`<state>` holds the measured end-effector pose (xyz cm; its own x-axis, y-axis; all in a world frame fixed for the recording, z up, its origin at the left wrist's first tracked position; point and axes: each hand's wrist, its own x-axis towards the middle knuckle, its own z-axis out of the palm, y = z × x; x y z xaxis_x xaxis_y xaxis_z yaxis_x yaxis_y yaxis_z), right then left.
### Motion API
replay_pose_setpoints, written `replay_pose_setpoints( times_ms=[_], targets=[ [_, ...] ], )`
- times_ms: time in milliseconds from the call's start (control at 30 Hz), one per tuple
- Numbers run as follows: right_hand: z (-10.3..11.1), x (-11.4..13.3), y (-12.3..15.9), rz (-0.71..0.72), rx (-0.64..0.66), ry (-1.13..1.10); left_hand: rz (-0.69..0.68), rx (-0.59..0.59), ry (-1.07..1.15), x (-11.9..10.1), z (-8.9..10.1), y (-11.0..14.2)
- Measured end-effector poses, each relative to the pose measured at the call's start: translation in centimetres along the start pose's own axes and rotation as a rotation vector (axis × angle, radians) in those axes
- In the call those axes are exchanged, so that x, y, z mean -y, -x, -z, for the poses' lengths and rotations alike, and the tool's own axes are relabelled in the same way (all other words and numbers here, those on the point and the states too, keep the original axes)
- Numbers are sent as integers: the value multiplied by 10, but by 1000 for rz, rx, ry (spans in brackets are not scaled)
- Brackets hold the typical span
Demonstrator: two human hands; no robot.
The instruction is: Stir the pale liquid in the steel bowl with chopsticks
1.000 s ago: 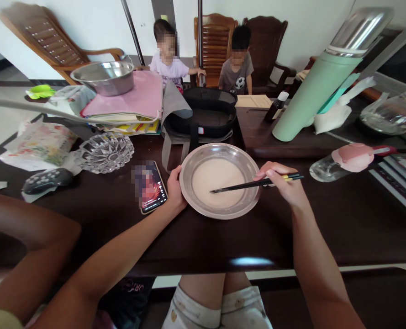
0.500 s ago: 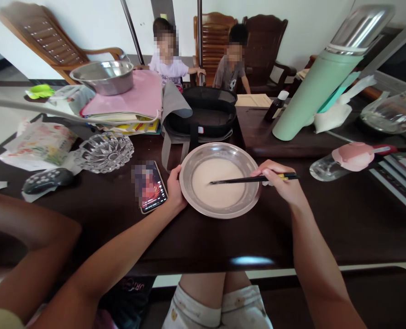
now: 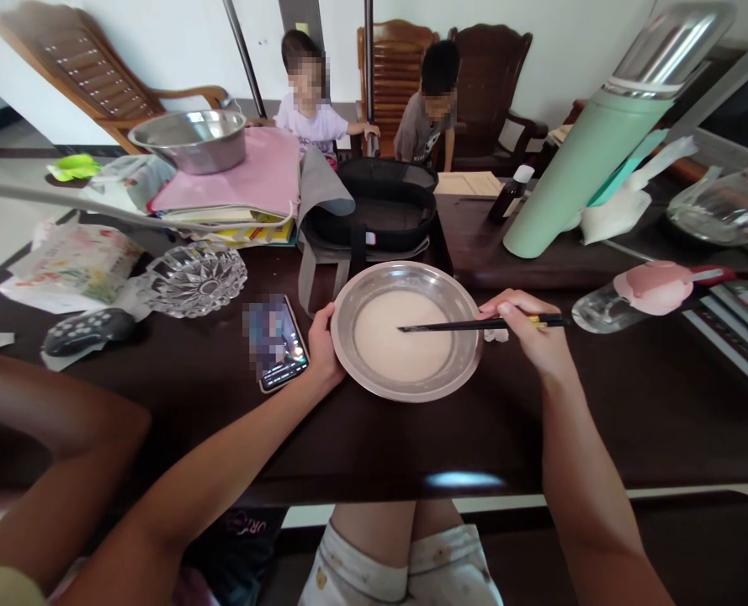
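A steel basin (image 3: 343, 362) rests on the dark table near its front edge, holding a pale, creamy liquid (image 3: 402, 337). My left hand (image 3: 326, 347) grips the basin's left rim, thumb on top and the other fingers hidden beneath. In my right hand (image 3: 531, 328) is a pair of black chopsticks (image 3: 455, 325) with gold bands near the back ends. They lie almost level over the basin's right rim, and their tips dip into the liquid around its middle. Left of my left hand lies a lit phone (image 3: 282, 345), screen up.
A glass dish (image 3: 200, 282), a dark controller (image 3: 89, 331) and a tissue pack (image 3: 74, 265) lie at left. A black case (image 3: 374, 215) stands behind the basin. Right are a green thermos (image 3: 585, 168) and a pink-lidded bottle (image 3: 651, 290). Another person's arm (image 3: 58, 412) rests at left; two people sit opposite.
My right hand has shifted to the right with the chopsticks, their tips sliding rightward through the liquid. My left hand stays on the rim. The phone's picture differs, and one seated person's head has lowered.
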<state>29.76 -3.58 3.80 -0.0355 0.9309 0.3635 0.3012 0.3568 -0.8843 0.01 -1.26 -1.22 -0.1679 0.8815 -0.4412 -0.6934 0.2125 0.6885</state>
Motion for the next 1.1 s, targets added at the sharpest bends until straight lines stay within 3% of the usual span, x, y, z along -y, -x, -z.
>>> replay_pose_setpoints(
  times_ms=[67,267,467,633,833,1000,1100],
  targets=[
    [2,-1,1,-10,-26,-38,6,-2,-6,0,0,1],
    [-4,2,-1,25,97,3,5,-2,17,0,-1,1],
    [1,-3,1,-22,-40,-63,-1,14,-3,1,1,-1],
    [-4,1,-2,51,108,-17,5,13,9,-1,-1,1],
    [-1,0,1,-37,-61,-21,32,-20,-8,-4,-4,4],
    [-5,1,0,29,78,-50,31,-15,-7,-5,-4,5],
    [-5,0,-1,47,61,-2,18,-7,-5,-5,-3,5]
  ],
)
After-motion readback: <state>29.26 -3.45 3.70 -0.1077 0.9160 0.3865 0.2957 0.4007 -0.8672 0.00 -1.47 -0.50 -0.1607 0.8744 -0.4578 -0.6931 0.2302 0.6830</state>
